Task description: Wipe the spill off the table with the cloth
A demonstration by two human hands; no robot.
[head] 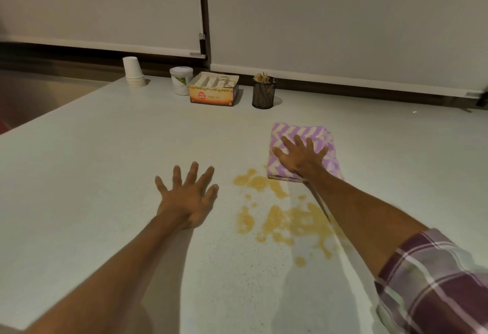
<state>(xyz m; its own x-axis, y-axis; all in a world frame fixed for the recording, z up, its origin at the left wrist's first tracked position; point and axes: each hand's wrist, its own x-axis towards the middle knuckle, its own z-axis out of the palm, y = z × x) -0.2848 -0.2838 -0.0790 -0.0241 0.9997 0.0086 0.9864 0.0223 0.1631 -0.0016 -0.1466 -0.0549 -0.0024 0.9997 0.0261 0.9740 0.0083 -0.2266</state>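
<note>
Two hands show on the pale desk (79,175). My right hand (301,156) lies flat, fingers spread, palm down on the folded cloth (298,132) — purple and white chevron weave, pressed rather than gripped, so its grip is open. The cloth sits right of centre, its near edge just touching the far end of the spill (285,217). That spill is a yellow-brown patch of blotches and droplets, spreading toward me under my right forearm. My left hand (184,196) rests splayed on bare desk left of the spill, holding nothing. Along the far edge — stacked paper cups (133,72), a white tub (181,80), an open tea box (214,89), a mesh stick holder (263,91), all well apart from the spill.
</note>
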